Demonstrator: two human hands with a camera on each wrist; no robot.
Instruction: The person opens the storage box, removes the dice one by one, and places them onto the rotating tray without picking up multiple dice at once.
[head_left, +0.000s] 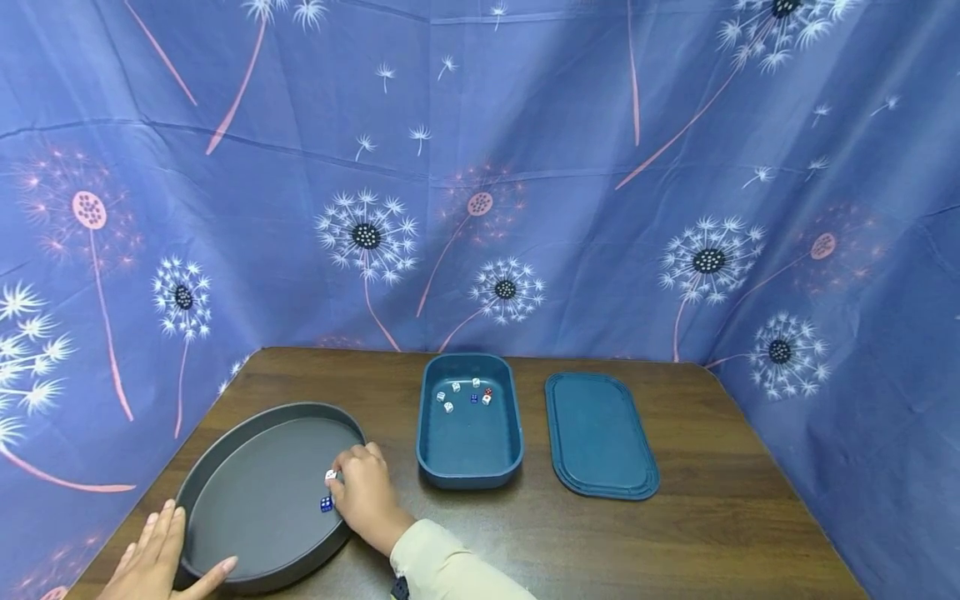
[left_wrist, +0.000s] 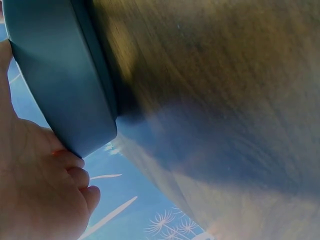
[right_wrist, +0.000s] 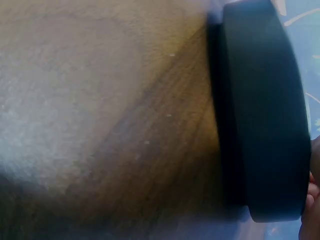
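Observation:
A round dark grey tray (head_left: 255, 492) stands at the left of the table. My left hand (head_left: 153, 554) rests against its near-left rim, fingers straight and thumb spread along the edge; in the left wrist view the hand (left_wrist: 40, 180) touches the tray wall (left_wrist: 65, 75). Over the tray's right side, my right hand (head_left: 367, 493) pinches a white die (head_left: 331, 475) between thumb and finger. A blue die (head_left: 326, 504) lies in the tray just below it. In the right wrist view the tray wall (right_wrist: 270, 110) hides most of that hand.
A teal rectangular container (head_left: 468, 450) stands right of the tray, with several white dice (head_left: 448, 407), a blue die (head_left: 474, 399) and a red die (head_left: 488, 391) inside. Its matching teal lid (head_left: 602, 435) lies farther right on the wooden table (head_left: 720, 500). A patterned blue cloth (head_left: 585, 275) hangs behind.

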